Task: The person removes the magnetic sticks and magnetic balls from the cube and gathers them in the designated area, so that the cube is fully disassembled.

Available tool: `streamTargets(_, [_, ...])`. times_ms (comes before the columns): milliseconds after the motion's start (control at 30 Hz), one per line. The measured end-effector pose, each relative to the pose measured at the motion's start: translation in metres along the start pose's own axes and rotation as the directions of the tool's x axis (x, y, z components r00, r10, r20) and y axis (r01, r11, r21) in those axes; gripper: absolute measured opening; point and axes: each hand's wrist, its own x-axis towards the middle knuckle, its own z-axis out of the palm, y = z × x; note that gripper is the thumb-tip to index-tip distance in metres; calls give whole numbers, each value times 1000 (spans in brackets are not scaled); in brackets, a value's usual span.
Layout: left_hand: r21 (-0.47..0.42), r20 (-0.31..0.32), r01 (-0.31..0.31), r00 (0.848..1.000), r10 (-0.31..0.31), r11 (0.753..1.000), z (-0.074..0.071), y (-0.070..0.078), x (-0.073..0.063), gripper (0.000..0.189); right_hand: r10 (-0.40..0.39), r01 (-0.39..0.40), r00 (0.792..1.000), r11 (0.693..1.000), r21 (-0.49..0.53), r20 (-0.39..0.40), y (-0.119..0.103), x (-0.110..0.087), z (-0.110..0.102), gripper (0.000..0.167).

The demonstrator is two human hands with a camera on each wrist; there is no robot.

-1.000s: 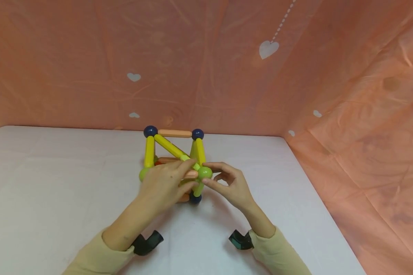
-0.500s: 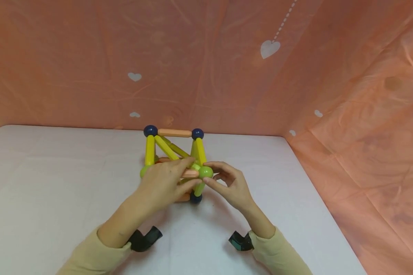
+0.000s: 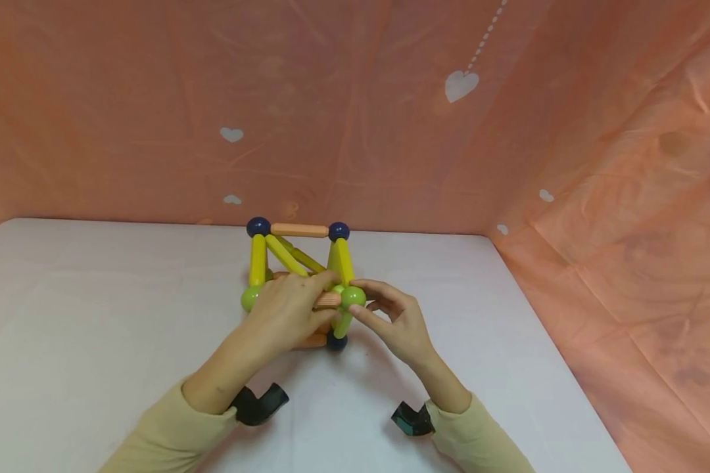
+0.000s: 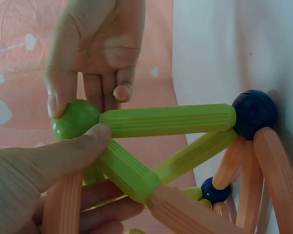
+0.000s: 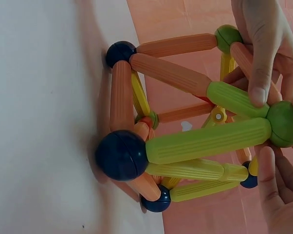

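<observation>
A frame of magnetic rods and balls (image 3: 300,230) stands on the table, with blue and green balls joining orange, yellow and green rods. My left hand (image 3: 284,309) reaches over its front. In the right wrist view, the left thumb presses a short green rod (image 5: 236,99) beside the green corner ball (image 5: 284,123); the other fingers are behind it. From the right, my right hand (image 3: 396,322) pinches that green ball (image 3: 353,297) between thumb and fingers. A longer green rod (image 4: 168,121) runs from this ball to a low blue ball (image 4: 255,114). My left hand hides part of the front in the head view.
The frame rests on a white-covered table (image 3: 124,328). A pinkish-orange cloth (image 3: 355,118) with white hearts hangs behind it and along the right side. Black wrist mounts (image 3: 262,404) stick out from both sleeves.
The front yellow diagonal rod has dropped at its lower end, showing another yellow rod behind it. My left hand has shifted slightly; the right hand keeps its place at the green ball.
</observation>
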Motion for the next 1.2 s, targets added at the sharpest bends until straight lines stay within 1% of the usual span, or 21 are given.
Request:
streamTargets(300, [19,-32,-18,999,19,1000,3,-1,-1,48,-8,8,1000,1000,-3,-6,0,-3,2,32])
streamTargets(433, [21,-41,-22,999,23,1000,3,-1,-1,48,-22,22,1000,999,-28,-9,1,-4,2,31])
streamTargets(567, [23,-50,-25,998,27,999,3,-2,-1,47,-15,15,1000,999,-43,-1,1,-3,3,30])
streamTargets(733, [21,-59,-36,998,37,999,4,-3,-1,48,10,-9,999,1000,-17,35,0,-2,2,29])
streamTargets(1000, [21,-73,-43,996,45,999,5,-3,0,48,-4,0,994,999,33,111,3,-1,0,31])
streamTargets(1200, [17,-87,-47,995,48,999,6,-3,0,49,17,-29,989,997,76,150,5,0,-3,32])
